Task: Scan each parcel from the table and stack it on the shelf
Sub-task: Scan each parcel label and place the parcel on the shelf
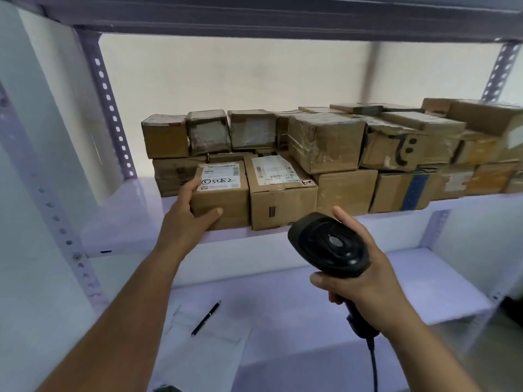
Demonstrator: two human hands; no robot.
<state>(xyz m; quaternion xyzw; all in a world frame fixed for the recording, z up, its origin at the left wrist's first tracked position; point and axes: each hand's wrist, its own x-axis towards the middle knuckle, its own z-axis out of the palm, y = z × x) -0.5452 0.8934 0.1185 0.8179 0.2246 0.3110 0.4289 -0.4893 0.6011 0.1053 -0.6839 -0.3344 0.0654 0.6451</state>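
Right hand (365, 278) grips a black scanner (328, 244); left hand (189, 213) holds a parcel (226, 202) on the shelf (119, 233).
The labelled parcel sits front left of the stacked boxes (325, 145), thumb on its front face, fingers over its top-left edge. Below, a pen (206, 318) lies on paper (203, 352).

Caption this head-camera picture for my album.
Left hand holds a labelled box on the shelf while right hand grips a scanner.

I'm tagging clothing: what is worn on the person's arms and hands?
Nothing that shows. The left hand and right hand are ungloved, with no watch or band at either wrist. The left forearm and right forearm are bare to the frame's edge; no sleeve in view.
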